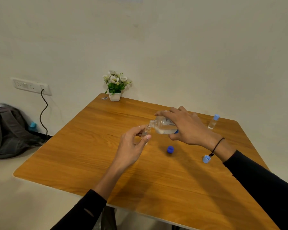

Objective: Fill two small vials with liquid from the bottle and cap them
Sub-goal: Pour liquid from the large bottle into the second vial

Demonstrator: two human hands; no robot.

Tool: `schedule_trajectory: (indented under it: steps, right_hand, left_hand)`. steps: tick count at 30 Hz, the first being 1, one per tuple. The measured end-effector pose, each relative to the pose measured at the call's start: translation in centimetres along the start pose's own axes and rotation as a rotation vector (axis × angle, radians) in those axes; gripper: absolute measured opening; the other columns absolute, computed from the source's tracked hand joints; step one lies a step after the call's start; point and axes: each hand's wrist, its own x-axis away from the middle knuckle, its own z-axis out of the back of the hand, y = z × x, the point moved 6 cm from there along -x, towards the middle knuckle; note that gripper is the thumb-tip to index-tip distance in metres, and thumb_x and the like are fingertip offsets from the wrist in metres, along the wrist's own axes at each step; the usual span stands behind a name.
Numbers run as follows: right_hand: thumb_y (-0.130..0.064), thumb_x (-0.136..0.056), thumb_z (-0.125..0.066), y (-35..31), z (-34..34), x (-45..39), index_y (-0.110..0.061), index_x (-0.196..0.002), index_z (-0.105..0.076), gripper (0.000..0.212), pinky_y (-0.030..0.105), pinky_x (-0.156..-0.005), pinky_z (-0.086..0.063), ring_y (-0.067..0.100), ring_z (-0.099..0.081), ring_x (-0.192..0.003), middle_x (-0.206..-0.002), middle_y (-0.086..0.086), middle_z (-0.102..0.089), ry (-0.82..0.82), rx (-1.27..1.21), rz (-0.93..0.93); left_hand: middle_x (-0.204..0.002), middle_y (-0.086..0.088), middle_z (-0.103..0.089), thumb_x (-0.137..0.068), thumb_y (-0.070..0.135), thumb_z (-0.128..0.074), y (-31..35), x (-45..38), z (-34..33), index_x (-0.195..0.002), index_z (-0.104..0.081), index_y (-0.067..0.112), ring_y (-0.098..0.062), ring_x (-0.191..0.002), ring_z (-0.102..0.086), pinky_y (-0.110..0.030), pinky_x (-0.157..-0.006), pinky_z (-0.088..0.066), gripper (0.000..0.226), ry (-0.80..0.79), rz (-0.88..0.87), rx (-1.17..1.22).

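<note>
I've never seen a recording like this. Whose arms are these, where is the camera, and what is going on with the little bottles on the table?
No machine here: these are a person's two bare hands, filmed by one wide camera worn on the head, looking down at a wooden table.

The right hand tips a clear plastic bottle, partly filled with liquid, mouth to mouth with a small clear open vial in the grip of the left hand.

On the table lie a dark blue cap and a light blue cap. A second small vial with a light blue cap on stands at the far right. A white pot of flowers sits at the back.
</note>
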Motion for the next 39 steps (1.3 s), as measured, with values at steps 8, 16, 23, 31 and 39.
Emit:
schedule_trajectory:
  steps: [8,16,23,31,39]
  right_hand:
    - [-0.040,-0.083,-0.079,-0.20,0.12,0.01,-0.051,-0.155,-0.026,0.090,0.047,-0.087,-0.051,0.017,-0.045,-0.120,-0.136,-0.010,-0.051,-0.004,-0.001,0.005]
    - [-0.040,-0.083,-0.079,-0.30,0.21,0.04,-0.051,-0.156,-0.026,0.090,0.047,-0.089,-0.050,0.018,-0.045,-0.122,-0.138,-0.010,-0.051,-0.010,0.004,0.006]
    - [-0.039,-0.083,-0.079,-0.41,0.20,-0.14,-0.051,-0.155,-0.026,0.090,0.045,-0.087,-0.050,0.017,-0.044,-0.121,-0.137,-0.010,-0.051,-0.005,0.005,0.008]
    - [-0.040,-0.083,-0.079,-0.38,0.15,-0.10,-0.051,-0.155,-0.025,0.091,0.046,-0.087,-0.051,0.017,-0.044,-0.121,-0.138,-0.010,-0.051,0.002,0.009,0.011]
    - [-0.039,-0.082,-0.079,-0.33,0.12,-0.11,-0.051,-0.154,-0.026,0.090,0.045,-0.086,-0.050,0.017,-0.045,-0.120,-0.137,-0.010,-0.052,0.009,0.012,0.014]
  left_hand:
    - [-0.121,0.004,-0.073,-0.102,0.025,-0.072,-0.20,-0.04,0.04,-0.140,-0.068,0.026,-0.011,-0.113,-0.067,-0.021,-0.079,-0.063,0.038,-0.005,0.007,-0.018]
    - [-0.122,0.006,-0.073,-0.102,0.025,-0.072,-0.13,0.12,0.14,-0.139,-0.067,0.029,-0.009,-0.116,-0.066,-0.029,-0.085,-0.064,0.038,0.003,0.029,-0.048]
    - [-0.128,0.003,-0.073,-0.102,0.025,-0.072,-0.26,0.09,0.28,-0.144,-0.066,0.020,-0.013,-0.120,-0.066,-0.038,-0.091,-0.065,0.043,-0.001,0.037,-0.064]
    - [-0.129,0.002,-0.073,-0.102,0.026,-0.072,-0.21,-0.02,0.32,-0.144,-0.067,0.019,-0.014,-0.120,-0.066,-0.027,-0.092,-0.061,0.043,0.005,0.030,-0.084]
    - [-0.129,0.004,-0.072,-0.102,0.027,-0.072,-0.17,0.07,0.35,-0.144,-0.065,0.023,-0.010,-0.119,-0.065,-0.009,-0.083,-0.056,0.043,0.003,0.023,-0.075]
